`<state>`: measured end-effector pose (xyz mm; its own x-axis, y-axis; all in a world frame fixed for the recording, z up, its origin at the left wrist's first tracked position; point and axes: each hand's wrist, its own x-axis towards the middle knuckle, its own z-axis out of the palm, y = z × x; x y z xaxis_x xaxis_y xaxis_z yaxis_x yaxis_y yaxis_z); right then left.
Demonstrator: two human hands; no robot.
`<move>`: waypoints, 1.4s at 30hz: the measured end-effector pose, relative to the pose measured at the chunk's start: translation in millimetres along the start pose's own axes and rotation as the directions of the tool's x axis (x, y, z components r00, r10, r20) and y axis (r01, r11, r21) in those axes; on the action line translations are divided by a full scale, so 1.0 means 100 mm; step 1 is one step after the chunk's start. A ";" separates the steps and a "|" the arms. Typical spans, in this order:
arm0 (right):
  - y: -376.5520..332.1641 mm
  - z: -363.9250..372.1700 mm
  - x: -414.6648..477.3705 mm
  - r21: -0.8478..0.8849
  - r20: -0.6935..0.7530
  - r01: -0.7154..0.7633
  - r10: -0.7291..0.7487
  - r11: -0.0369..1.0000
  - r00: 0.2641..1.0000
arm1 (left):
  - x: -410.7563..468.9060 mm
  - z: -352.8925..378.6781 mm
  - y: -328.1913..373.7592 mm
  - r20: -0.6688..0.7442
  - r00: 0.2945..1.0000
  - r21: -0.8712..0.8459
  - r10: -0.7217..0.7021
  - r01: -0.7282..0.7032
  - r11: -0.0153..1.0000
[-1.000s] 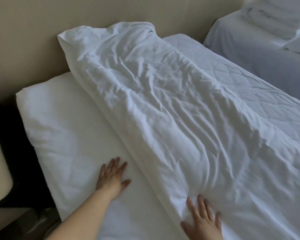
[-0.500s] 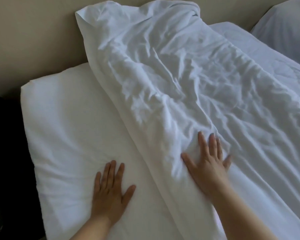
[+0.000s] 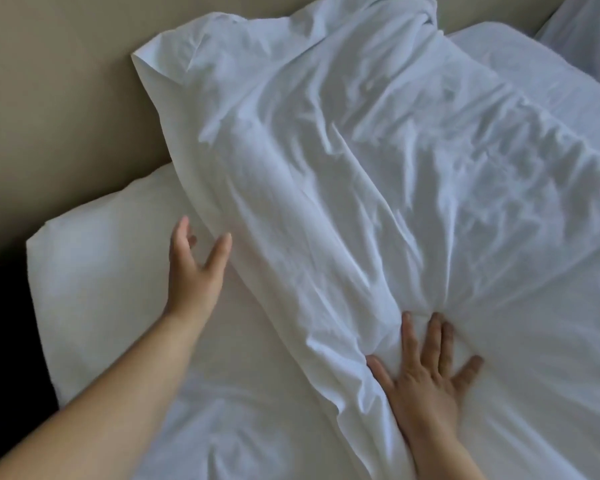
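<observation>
Crumpled white cloth sheet (image 3: 326, 168) is lying in a long heap on the white bed (image 3: 94, 289), running from the beige wall (image 3: 49, 98) down toward the person.
The right hand (image 3: 426, 379) is pressing flat on the near end of the sheet, its grip open with fingers straight and spread. The left hand (image 3: 194, 271) is hovering just beside the sheet's long left edge, its grip open too and holding nothing. The sheet is lying to the right of that hand, so I think the left hand is the nearer one for taking that edge.
</observation>
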<state>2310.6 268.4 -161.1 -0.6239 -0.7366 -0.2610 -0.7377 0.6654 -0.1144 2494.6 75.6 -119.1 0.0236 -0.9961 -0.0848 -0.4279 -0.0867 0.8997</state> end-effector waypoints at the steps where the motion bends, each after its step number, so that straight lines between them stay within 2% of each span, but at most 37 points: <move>1: 0.01 0.03 0.00 0.058 0.035 -0.013 0.011 0.998 0.999 | 0.34 0.06 0.13 0.022 0.997 -0.066 -0.073 0.075 0.995; 4: -0.03 0.07 0.01 0.074 -0.001 0.031 -0.031 0.997 1.000 | 1.13 0.16 0.38 0.047 0.967 -0.269 -0.249 0.252 0.930; 7: -0.02 0.12 -0.02 0.142 -0.098 0.039 -0.026 0.989 0.995 | 1.57 0.16 0.44 0.017 0.903 -0.312 -0.429 0.412 0.856; 10: 0.00 0.20 -0.02 0.155 -0.240 0.060 -0.021 0.986 0.971 | 1.68 0.23 0.39 0.062 0.894 -0.385 -0.444 0.432 0.815; 13: 0.02 0.27 0.01 0.129 -0.282 0.068 -0.029 0.989 0.959 | 1.66 0.32 0.35 0.017 0.899 -0.408 -0.437 0.405 0.818; 16: 0.00 0.22 0.03 0.092 -0.152 0.037 -0.022 0.995 0.988 | 1.55 0.27 0.59 0.016 0.950 -0.474 -0.311 0.281 0.834; 19: 0.00 0.10 0.01 0.007 -0.054 -0.009 0.010 1.000 0.999 | 1.29 0.22 1.12 0.093 0.992 -0.498 -0.080 0.116 0.860; 21: -0.03 -0.07 0.01 -0.048 0.016 0.005 -0.005 0.999 1.000 | 0.96 0.21 1.63 0.164 0.981 -0.478 0.102 -0.011 0.878; 23: -0.03 -0.28 -0.13 0.043 0.186 0.012 -0.020 0.999 0.982 | 0.52 0.24 2.11 0.236 0.929 -0.473 0.284 -0.145 0.869; 25: 0.00 -0.40 -0.33 0.161 0.199 0.003 -0.036 0.987 0.979 | -0.02 0.30 2.53 0.317 0.813 -0.526 0.488 -0.278 0.804; 27: 0.13 -0.47 -0.63 0.288 -0.084 -0.046 0.073 0.956 0.994 | -0.68 0.37 2.84 0.424 0.616 -0.560 0.664 -0.398 0.727; 28: 0.24 -0.51 -0.82 0.416 -0.225 -0.086 0.194 0.905 0.955 | -1.04 0.43 2.91 0.472 0.494 -0.550 0.730 -0.482 0.682; 29: 0.41 -0.59 -1.02 0.643 -0.333 -0.059 0.348 0.764 0.877 | -1.40 0.50 2.94 0.505 0.375 -0.526 0.778 -0.580 0.622; 30: 0.63 -0.74 -1.20 0.838 -0.337 -0.014 0.538 0.545 0.773 | -1.78 0.59 2.90 0.524 0.238 -0.532 0.818 -0.658 0.533; 31: 0.87 -0.90 -1.38 0.953 -0.219 -0.002 0.697 0.302 0.683 | -2.16 0.66 2.78 0.527 0.098 -0.563 0.844 -0.704 0.434; 32: 1.19 -1.00 -1.57 0.995 -0.097 0.046 0.773 0.088 0.628 | -2.51 0.74 2.61 0.520 -0.049 -0.599 0.853 -0.733 0.323; 33: 1.56 -1.04 -1.76 0.991 -0.021 0.123 0.825 -0.059 0.565 | -2.85 0.80 2.39 0.513 -0.184 -0.622 0.838 -0.753 0.215; 34: 1.93 -1.03 -1.99 0.968 0.024 0.199 0.844 -0.154 0.536 | -3.16 0.85 2.13 0.546 -0.322 -0.631 0.773 -0.765 0.128; 35: 2.24 -1.04 -2.24 0.935 0.089 0.236 0.821 -0.264 0.564 | -3.45 0.88 1.85 0.624 -0.408 -0.581 0.666 -0.813 0.047; 36: 2.49 -1.03 -2.49 0.882 0.165 0.262 0.775 -0.393 0.610 | -3.70 0.91 1.55 0.714 -0.424 -0.510 0.557 -0.860 -0.001; 37: 2.67 -1.01 -2.75 0.845 0.232 0.232 0.722 -0.482 0.652 | -3.90 0.90 1.28 0.807 -0.387 -0.454 0.445 -0.889 0.051; 38: 2.83 -0.96 -2.97 0.835 0.288 0.163 0.670 -0.525 0.684 | -4.06 0.93 1.00 0.862 -0.372 -0.423 0.343 -0.902 0.086; 39: 2.93 -0.93 -3.15 0.825 0.338 0.094 0.620 -0.557 0.708 | -4.19 0.93 0.77 0.875 -0.385 -0.424 0.293 -0.902 0.079; 41: 3.02 -0.91 -3.41 0.826 0.371 0.014 0.563 -0.563 0.739 | -4.36 0.92 0.56 0.876 -0.366 -0.395 0.315 -0.918 0.030; 42: 3.03 -0.89 -3.45 0.840 0.361 -0.019 0.533 -0.542 0.765 | -4.41 0.91 0.55 0.861 -0.332 -0.380 0.384 -0.923 0.054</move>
<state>2279.2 713.7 -20.6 -0.7774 -0.1649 -0.6070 0.6284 -0.2444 -0.7385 2378.9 511.0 -71.1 -0.9506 0.3105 0.0051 0.2986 0.9094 0.2894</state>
